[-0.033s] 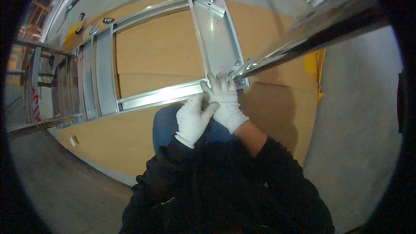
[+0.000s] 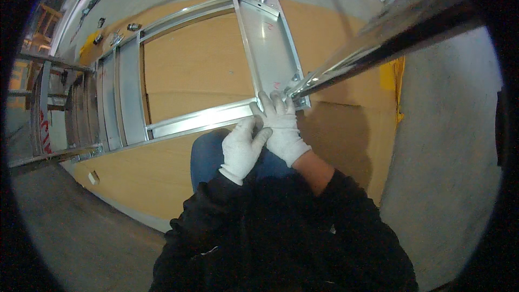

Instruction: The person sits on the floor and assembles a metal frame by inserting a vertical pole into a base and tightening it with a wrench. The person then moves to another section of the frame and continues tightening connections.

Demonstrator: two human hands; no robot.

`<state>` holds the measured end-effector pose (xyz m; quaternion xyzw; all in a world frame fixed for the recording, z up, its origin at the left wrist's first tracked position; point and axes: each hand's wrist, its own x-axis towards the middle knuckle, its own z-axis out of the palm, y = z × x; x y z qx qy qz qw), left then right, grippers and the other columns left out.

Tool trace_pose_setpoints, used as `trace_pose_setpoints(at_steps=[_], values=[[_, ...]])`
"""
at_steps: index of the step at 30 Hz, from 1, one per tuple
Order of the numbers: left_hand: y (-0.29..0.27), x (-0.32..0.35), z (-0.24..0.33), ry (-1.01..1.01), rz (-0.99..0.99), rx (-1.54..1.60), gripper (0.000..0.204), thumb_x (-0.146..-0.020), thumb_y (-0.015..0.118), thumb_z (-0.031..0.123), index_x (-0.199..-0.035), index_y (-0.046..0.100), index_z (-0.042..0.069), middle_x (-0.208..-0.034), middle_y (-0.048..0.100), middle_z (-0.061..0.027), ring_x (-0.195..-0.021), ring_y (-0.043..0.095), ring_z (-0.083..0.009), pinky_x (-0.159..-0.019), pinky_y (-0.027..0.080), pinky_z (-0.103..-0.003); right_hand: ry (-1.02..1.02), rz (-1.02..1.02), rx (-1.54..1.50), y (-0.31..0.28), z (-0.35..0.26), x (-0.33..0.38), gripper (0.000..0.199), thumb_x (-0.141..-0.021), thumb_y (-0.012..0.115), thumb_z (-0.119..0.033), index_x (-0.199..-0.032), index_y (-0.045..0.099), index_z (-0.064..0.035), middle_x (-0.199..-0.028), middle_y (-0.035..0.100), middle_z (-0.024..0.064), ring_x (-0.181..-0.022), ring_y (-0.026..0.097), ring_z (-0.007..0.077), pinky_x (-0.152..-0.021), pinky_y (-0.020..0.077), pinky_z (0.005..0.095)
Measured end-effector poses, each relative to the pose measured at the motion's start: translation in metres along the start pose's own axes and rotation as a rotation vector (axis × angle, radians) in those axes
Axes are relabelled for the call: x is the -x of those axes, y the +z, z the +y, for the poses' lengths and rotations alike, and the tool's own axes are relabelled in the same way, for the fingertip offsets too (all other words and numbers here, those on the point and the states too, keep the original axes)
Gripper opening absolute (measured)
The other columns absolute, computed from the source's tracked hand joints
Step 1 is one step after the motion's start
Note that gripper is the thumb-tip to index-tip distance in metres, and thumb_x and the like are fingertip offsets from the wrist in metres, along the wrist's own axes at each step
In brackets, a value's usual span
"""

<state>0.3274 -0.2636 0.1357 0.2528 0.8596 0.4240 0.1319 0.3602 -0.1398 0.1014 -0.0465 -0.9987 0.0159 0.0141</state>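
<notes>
- Far to your left, some metal frames (image 2: 48, 113) stand on edge by the floor.
- Next come flat silver rails (image 2: 127, 92), side by side. Their long way runs from near you to far from you.
- They lie on a big brown board (image 2: 189, 65) that covers the table.
- A long silver rail (image 2: 200, 119) runs across in front of you. Its long way goes left to right, and its right end tips up a bit toward the corner.
- Your left hand (image 2: 242, 148), in a white glove, rests on that rail near the corner. Its fingers are bent and close together, and the thumb touches your other hand.
- Your right hand (image 2: 281, 124), also gloved, presses flat on the corner with its fingers a little spread.
- A wide silver tray piece (image 2: 267, 43) goes from that corner straight away from you.
- A shiny metal bar (image 2: 378, 38) rises from the corner toward the upper right.
- You cannot tell if either hand pinches a small part.
</notes>
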Motion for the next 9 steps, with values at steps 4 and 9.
trace_pose_setpoints(at_steps=[4,9], values=[[0.008,0.005,-0.003,-0.008,-0.107,0.027,0.02,-0.083,0.064,0.022,-0.09,0.059,0.004,-0.078,0.061,-0.0159,-0.074,0.061,-0.032,-0.064,0.047,-0.038,0.005,-0.001,0.043,-0.001,0.004,0.012,0.047,-0.085,0.048,-0.03,-0.132,0.047,-0.0244,-0.139,0.037,0.0109,-0.128,0.035,0.0337,-0.103,0.017,0.061],[0.011,0.01,0.009,-0.079,-0.182,0.016,0.022,-0.085,0.062,0.024,-0.09,0.058,0.002,-0.078,0.061,-0.0194,-0.075,0.061,-0.0316,-0.065,0.046,-0.037,0.035,-0.098,-0.019,0.004,0.005,0.014,0.052,-0.085,0.048,-0.03,-0.136,0.041,-0.0265,-0.145,0.03,0.0105,-0.13,0.032,0.0338,-0.103,0.0167,0.0613]])
